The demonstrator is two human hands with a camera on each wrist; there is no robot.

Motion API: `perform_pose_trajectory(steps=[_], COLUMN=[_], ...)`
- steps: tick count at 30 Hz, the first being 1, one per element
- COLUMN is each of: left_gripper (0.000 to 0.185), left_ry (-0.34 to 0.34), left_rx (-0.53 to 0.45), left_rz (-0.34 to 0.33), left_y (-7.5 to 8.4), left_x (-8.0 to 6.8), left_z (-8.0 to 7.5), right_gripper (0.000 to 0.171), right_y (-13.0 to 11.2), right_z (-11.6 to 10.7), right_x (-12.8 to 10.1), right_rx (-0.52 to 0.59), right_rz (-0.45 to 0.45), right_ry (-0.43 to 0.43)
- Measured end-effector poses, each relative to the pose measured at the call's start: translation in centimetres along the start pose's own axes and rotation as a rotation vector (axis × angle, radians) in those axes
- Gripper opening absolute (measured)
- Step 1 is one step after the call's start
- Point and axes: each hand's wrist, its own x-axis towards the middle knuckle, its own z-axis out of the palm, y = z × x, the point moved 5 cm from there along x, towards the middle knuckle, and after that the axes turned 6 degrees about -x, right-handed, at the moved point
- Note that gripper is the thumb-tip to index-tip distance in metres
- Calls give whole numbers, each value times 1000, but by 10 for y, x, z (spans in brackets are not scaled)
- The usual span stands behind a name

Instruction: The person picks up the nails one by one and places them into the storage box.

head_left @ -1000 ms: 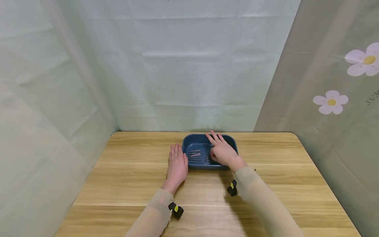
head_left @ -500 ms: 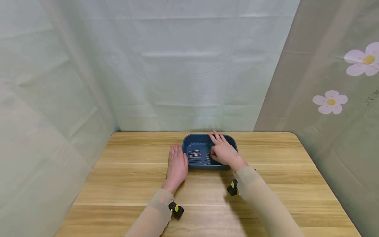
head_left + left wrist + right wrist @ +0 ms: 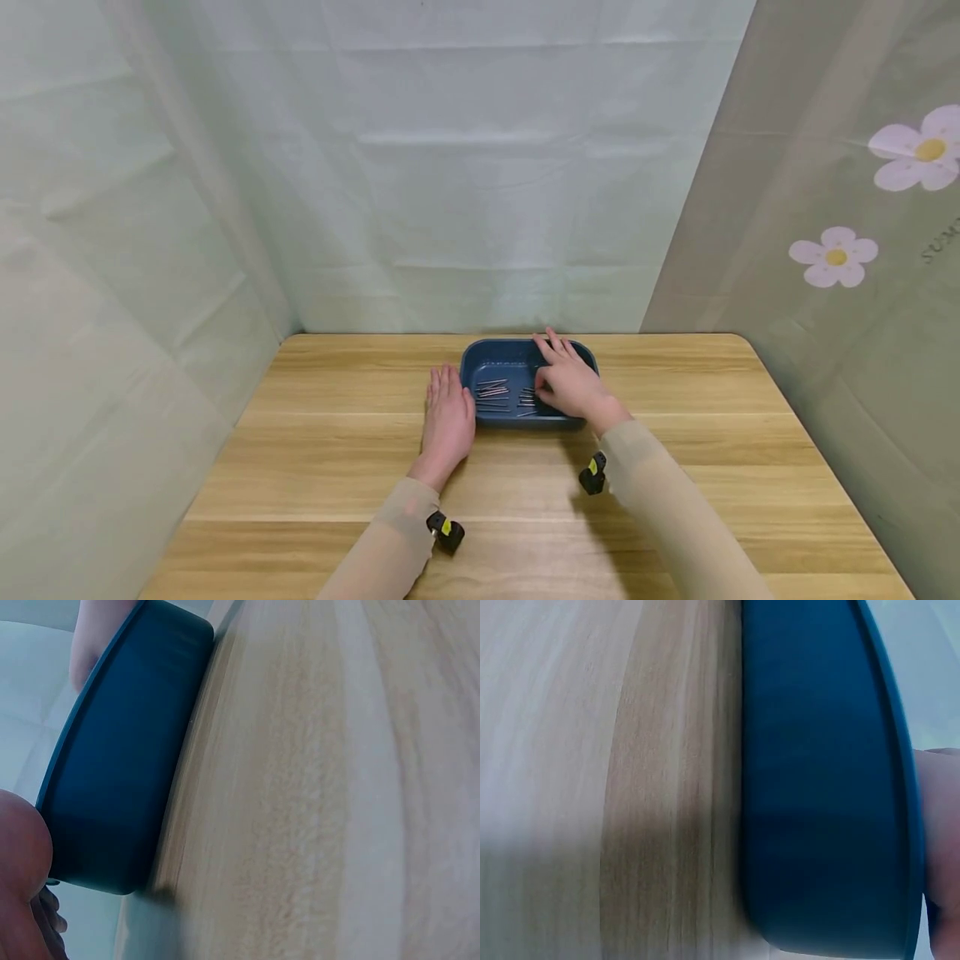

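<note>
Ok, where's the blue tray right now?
In the head view the blue tray sits mid-table near the back edge, with the left hand flat on the table beside its left wall and the right hand inside it.

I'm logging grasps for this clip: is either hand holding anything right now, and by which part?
The left hand lies flat on the table, holding nothing. The right hand reaches into the blue tray over the nails; whether it pinches one cannot be told.

Right hand point(image 3: 572, 385) hides tray point(image 3: 495, 354) interior; nails point(image 3: 492, 390) perhaps, too small.
</note>
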Motion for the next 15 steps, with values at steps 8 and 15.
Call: perform_pose_trajectory(steps=[8,15], left_gripper=[56,56], left_ry=[10,7], left_rx=[-3,-14], left_rz=[8,9], left_y=[0,-1], left_x=[1,-1], left_z=[-1,-1], right_gripper=[5,7], right_y=[7,23], right_z=[-11,-18], right_x=[-14,-37], right_rx=[141,256], right_rz=[39,72], right_ry=[80,148])
